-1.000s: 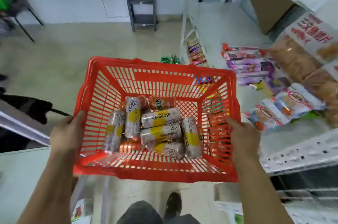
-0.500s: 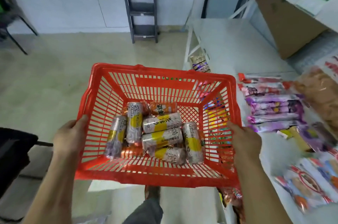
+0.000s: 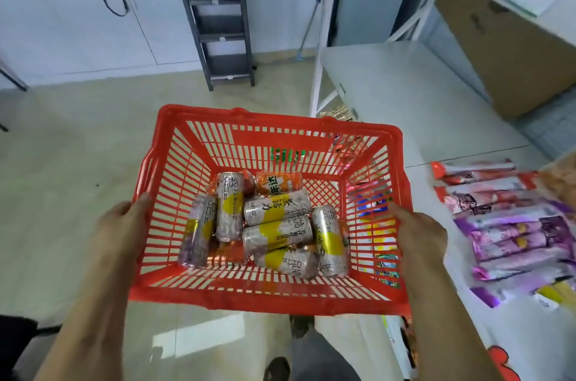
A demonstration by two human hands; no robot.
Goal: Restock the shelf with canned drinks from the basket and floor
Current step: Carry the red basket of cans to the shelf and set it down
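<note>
I hold a red plastic basket [image 3: 199,122] in the air in front of me. My left hand [image 3: 123,226] grips its left rim and my right hand [image 3: 419,232] grips its right rim. Several silver and yellow drink cans [image 3: 277,234] lie on their sides in the bottom, with orange cans [image 3: 279,183] among them. Through the far wall of the basket a green can [image 3: 285,154] shows on the floor. The white shelf [image 3: 405,91] stretches along my right side.
Purple and red snack packets [image 3: 511,225] cover the near part of the shelf. A cardboard box [image 3: 505,47] stands at its back. A dark grey step rack [image 3: 221,28] leans against the far wall. Beige floor [image 3: 78,147] lies open on the left.
The view has swung along the shelf, so the snack packets have slid right and down. The basket stays in both hands, and the cans inside have barely shifted.
</note>
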